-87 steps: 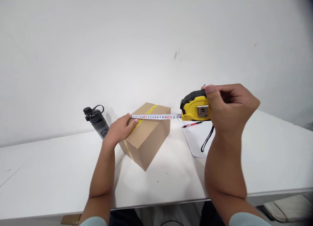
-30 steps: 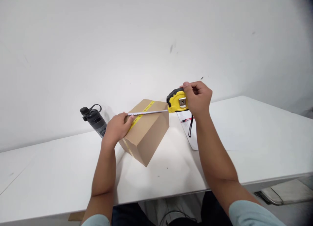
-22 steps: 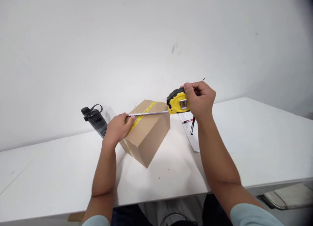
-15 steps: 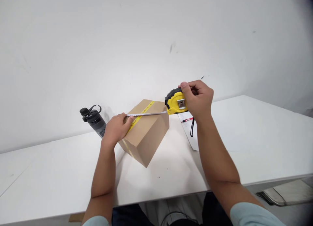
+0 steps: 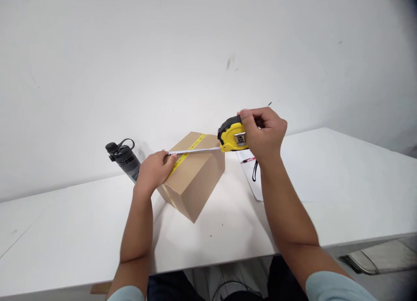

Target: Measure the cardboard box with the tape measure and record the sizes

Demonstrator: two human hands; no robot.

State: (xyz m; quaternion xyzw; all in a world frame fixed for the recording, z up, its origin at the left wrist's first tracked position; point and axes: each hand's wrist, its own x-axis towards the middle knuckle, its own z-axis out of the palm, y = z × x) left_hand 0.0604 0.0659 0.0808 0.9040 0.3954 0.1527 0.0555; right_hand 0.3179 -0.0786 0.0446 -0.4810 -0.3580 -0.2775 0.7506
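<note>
A brown cardboard box (image 5: 203, 188) with yellow tape across its top sits on the white table, turned at an angle. My right hand (image 5: 269, 133) grips a yellow and black tape measure (image 5: 232, 136) above the box's right edge; its black wrist strap dangles below. The metal blade (image 5: 203, 150) stretches leftward over the top of the box. At the box's left edge, my left hand (image 5: 152, 170) pinches the blade's end between thumb and fingers, resting against the cardboard. The very tip of the blade is hidden by those fingers.
Behind my left hand a dark bottle (image 5: 127, 161) with a looped cap stands near the wall. A sheet of paper (image 5: 257, 186) lies right of the box, with a red and black pen (image 5: 249, 160) on it. The table's front edge (image 5: 215, 262) runs close to my body.
The tape measure case has shifted slightly left and the blade's right end a little up. My left hand stays at the box's left edge, and the box has not visibly moved.
</note>
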